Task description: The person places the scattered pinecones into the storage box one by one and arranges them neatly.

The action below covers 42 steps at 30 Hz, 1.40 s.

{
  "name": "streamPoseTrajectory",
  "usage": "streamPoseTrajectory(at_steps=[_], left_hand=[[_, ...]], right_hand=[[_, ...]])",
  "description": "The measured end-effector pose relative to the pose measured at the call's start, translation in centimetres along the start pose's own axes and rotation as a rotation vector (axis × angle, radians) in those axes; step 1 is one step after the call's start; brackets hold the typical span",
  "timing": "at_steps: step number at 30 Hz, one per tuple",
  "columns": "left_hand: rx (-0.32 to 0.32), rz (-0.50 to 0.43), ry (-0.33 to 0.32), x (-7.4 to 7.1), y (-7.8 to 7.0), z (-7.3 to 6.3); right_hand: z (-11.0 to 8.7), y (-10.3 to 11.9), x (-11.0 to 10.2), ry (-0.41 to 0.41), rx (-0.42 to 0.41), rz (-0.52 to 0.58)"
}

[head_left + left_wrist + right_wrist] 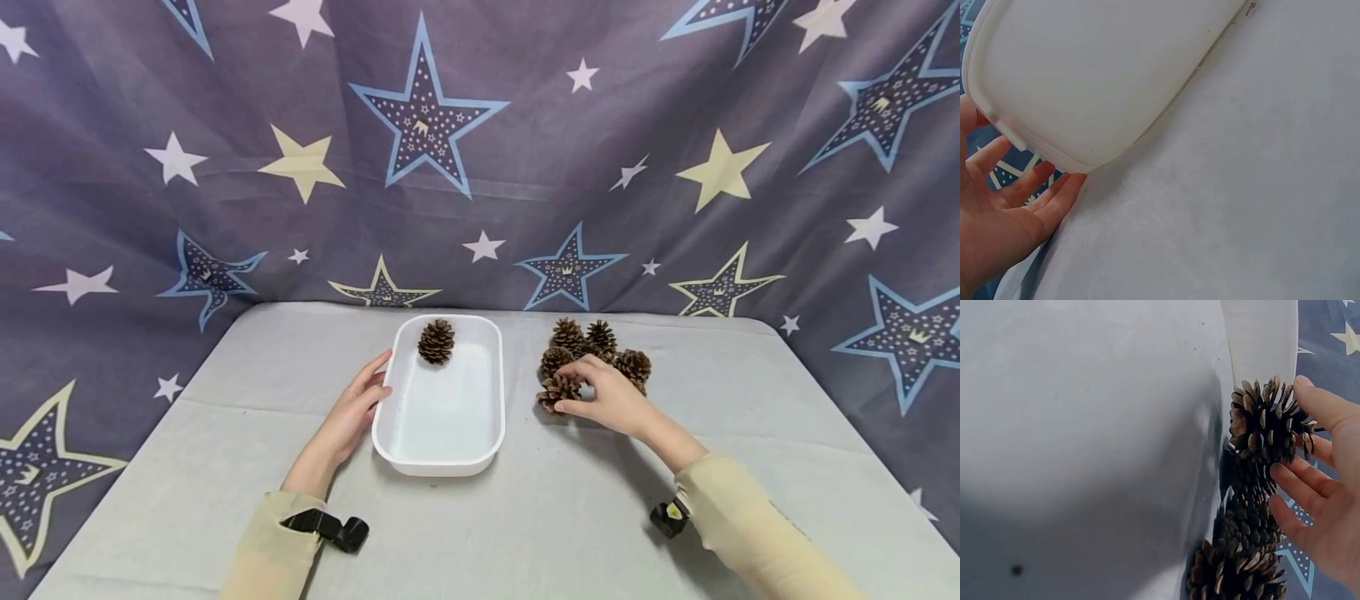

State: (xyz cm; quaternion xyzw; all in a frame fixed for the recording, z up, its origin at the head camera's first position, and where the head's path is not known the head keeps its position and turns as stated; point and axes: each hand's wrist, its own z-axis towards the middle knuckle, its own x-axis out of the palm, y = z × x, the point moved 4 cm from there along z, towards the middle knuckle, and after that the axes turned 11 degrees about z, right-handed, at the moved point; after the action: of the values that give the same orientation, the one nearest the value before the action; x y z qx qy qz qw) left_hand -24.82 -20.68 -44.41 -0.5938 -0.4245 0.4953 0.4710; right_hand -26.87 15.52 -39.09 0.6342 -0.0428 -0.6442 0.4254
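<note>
Pinching pinecone (556, 395): right hand (613, 400) | touching tray (442, 425): left hand (351, 415) | crown-printed cloth (422, 130)

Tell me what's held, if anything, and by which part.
The right hand holds a pine cone by its outer scales; the left hand touches the side of the white tray.

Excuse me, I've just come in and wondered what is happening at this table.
A person is handling pine cones beside a white tray. Their right hand has its thumb and fingers around the nearest pine cone of a cluster to the right of the tray; whether it is off the table is hard to tell. Their left hand touches the tray's left side. A single pine cone sits inside, toward the far left corner.
</note>
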Motion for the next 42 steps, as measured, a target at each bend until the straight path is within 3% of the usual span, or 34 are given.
streamPoseTrajectory(at_steps=[18,35,42], left_hand=[[0.008,-0.004,0.002,0.1,0.0,0.1],[0.006,-0.002,-0.001,-0.1,0.0,-0.1],[-0.002,-0.001,0.002,0.0,0.0,-0.1]], right_hand=[[1.9,1.8,-0.1,0.013,-0.031,0.04],[3.9,3.0,0.3,-0.019,-0.106,0.062],[4.5,3.5,0.5,-0.034,-0.096,0.085]])
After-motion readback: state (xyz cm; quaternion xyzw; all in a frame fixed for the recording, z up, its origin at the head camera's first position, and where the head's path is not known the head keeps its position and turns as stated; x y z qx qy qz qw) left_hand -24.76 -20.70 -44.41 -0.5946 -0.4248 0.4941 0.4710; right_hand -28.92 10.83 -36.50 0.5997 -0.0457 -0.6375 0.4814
